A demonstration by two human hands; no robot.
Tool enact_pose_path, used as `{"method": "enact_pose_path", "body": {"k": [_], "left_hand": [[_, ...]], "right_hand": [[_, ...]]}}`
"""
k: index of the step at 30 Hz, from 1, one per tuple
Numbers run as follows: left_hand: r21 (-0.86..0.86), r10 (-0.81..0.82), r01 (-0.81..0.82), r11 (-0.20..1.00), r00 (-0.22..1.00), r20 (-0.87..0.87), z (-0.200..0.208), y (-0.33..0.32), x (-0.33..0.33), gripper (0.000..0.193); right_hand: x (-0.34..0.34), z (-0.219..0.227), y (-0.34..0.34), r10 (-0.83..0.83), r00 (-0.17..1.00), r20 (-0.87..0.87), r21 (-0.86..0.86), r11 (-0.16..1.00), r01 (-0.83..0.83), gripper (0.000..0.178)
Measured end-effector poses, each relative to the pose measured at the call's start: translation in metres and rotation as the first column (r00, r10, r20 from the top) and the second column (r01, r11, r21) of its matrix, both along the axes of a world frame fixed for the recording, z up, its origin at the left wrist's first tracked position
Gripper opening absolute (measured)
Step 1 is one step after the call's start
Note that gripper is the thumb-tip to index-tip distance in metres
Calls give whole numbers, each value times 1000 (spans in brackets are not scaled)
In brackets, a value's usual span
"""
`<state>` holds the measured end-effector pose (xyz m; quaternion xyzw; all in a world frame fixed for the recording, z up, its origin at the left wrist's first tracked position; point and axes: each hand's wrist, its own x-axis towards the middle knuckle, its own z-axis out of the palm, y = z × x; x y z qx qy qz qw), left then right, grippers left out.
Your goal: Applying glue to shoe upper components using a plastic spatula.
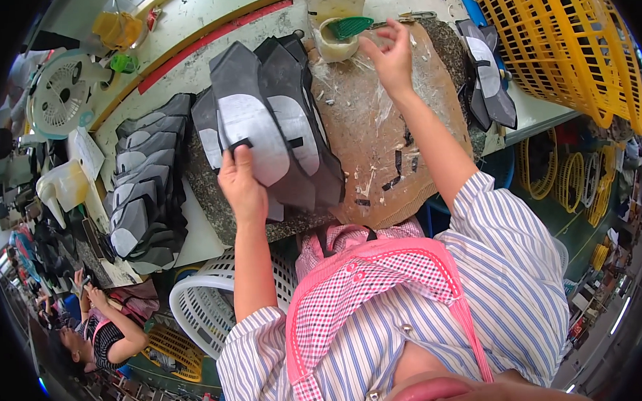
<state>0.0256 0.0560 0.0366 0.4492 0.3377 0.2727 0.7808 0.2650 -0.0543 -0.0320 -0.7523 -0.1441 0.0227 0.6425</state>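
My left hand [244,188] grips the lower left edge of a flat grey and black cut piece [248,124] with a silver-white panel and a small black tab. That piece lies over a fanned pile of like pieces [300,143]. My right hand [392,59] is raised beside a pot of pale glue [337,48], its fingers apart with nothing seen between them. A green spreader or brush [350,27] rests across the pot's mouth, close to my right fingertips. Under my right forearm is a glue-stained brown cardboard sheet [376,139] with small black scraps on it.
To the left stands an overlapping row of grey pieces [142,173], with a fan [61,94] beyond. More pieces [485,72] lie at the right, beside a yellow basket [567,42]. A white basket [203,301] stands below the table edge. Another person [110,328] works at lower left.
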Motion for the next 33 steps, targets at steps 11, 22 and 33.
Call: {"method": "enact_pose_path", "body": {"k": [11,22,33], "left_hand": [[116,151,-180,977,963,225,25,9,-12,31],[64,90,-80,995,979,-185,-56,-14,-14,29],[25,111,-108,994,981,-157,-74,-14,-1,25]], "right_hand": [[36,15,12,230,779,583,-347,938,-17,6],[8,50,-18,500,823,-269,202,865,-459,8],[-67,37,16,724,676,137,-269,684,-678,5]]}}
